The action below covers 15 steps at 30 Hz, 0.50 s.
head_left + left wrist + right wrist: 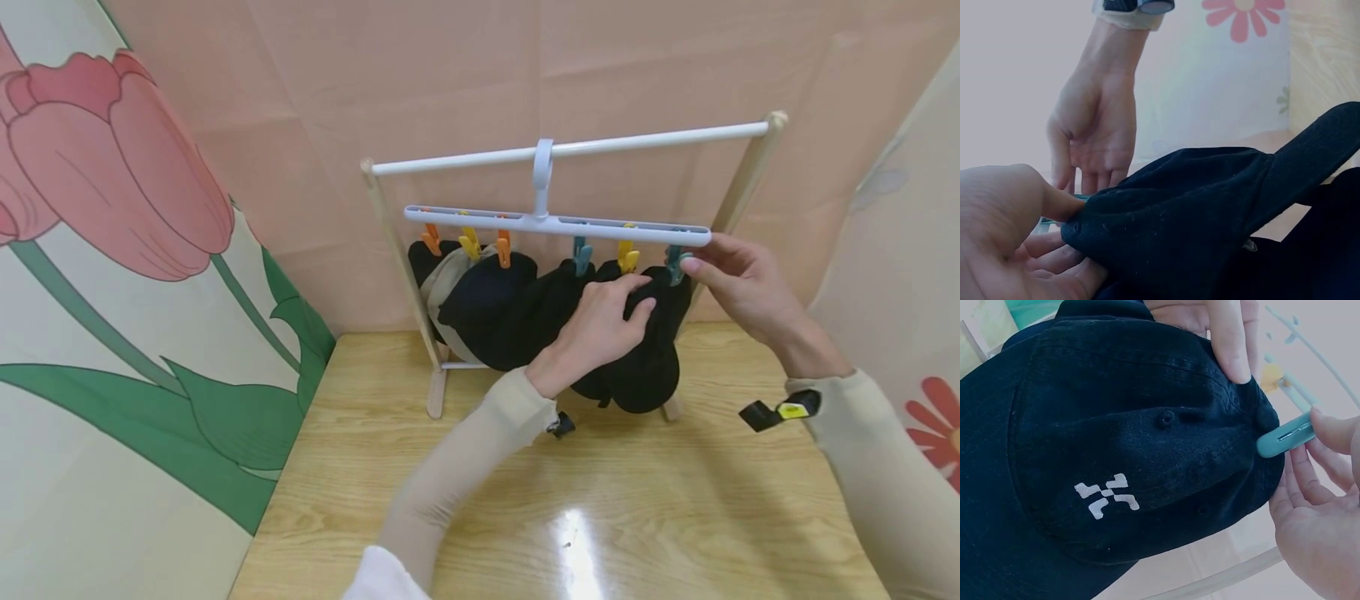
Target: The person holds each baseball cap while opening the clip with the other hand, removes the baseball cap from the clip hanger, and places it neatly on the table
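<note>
A black cap point(1116, 437) with a small white emblem on its front hangs at the right end of a pale clip hanger point(540, 223), brim downward. At the cap's crown, my left hand point(600, 321) pinches the cloth between thumb and fingers. My right hand point(757, 287) grips the teal clothespin point(1285, 434) at the hanger's right end, its jaws over the edge of the crown. Further left hang other dark caps point(487, 300), one with a beige part, under orange, yellow and teal clothespins point(582, 257).
The hanger hooks over the white bar point(645, 142) of a small wooden-legged rack point(405, 283). This rack stands on a wood-grain table point(360, 500) in front of a pink cloth backdrop point(450, 75). A tulip-printed panel point(150, 292) rises at the left.
</note>
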Tool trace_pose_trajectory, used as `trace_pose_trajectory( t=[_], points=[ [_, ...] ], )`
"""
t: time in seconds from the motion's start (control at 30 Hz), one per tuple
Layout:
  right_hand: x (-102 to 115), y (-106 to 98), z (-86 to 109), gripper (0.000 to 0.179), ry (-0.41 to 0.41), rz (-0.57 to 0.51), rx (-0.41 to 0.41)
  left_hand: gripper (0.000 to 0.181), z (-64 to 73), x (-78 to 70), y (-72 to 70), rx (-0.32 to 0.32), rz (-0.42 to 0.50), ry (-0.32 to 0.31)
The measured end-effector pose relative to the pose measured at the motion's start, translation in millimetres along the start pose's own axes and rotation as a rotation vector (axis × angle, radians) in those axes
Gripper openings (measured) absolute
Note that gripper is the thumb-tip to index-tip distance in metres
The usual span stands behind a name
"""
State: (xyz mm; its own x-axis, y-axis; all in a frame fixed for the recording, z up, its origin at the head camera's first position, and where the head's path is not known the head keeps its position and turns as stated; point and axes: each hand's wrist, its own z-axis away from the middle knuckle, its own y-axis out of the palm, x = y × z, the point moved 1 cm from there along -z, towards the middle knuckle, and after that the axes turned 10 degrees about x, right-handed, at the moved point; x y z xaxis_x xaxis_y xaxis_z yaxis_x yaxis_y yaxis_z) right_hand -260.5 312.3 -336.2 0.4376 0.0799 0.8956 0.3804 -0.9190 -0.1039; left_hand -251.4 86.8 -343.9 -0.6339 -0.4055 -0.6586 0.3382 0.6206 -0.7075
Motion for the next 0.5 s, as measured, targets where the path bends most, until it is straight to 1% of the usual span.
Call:
trace_pose_trajectory(
  t=[0.07, 0.17, 0.3, 0.33, 0.43, 0.5],
  points=[
    [0.5, 0.0, 0.6, 0.035, 0.010, 0.015, -0.003, 0.042, -1.4, -1.3, 0.9, 0.001, 0.018, -0.034],
    [1.0, 0.4, 1.0, 0.034, 0.035, 0.041, -0.022, 0.040, -2.2, -1.9, 2.9, -0.015, 0.043, -0.049],
    [0.6, 0.9, 1.0, 0.033, 0.056, 0.069, -0.046, 0.035, -1.8, 0.4, 5.2, -0.062, 0.062, -0.010],
    [0.1, 0.8, 0.7, 0.033, 0.051, 0.061, -0.048, 0.034, -1.7, 1.2, 5.4, -0.072, 0.062, 0.000],
    [-1.3, 0.6, -0.9, 0.032, 0.026, 0.014, -0.040, 0.033, -1.8, 2.5, 5.3, -0.089, 0.067, 0.015],
    [-2.2, 0.5, -2.6, 0.031, -0.001, -0.040, -0.028, 0.033, -2.0, 2.8, 4.7, -0.096, 0.071, 0.022]
  ],
)
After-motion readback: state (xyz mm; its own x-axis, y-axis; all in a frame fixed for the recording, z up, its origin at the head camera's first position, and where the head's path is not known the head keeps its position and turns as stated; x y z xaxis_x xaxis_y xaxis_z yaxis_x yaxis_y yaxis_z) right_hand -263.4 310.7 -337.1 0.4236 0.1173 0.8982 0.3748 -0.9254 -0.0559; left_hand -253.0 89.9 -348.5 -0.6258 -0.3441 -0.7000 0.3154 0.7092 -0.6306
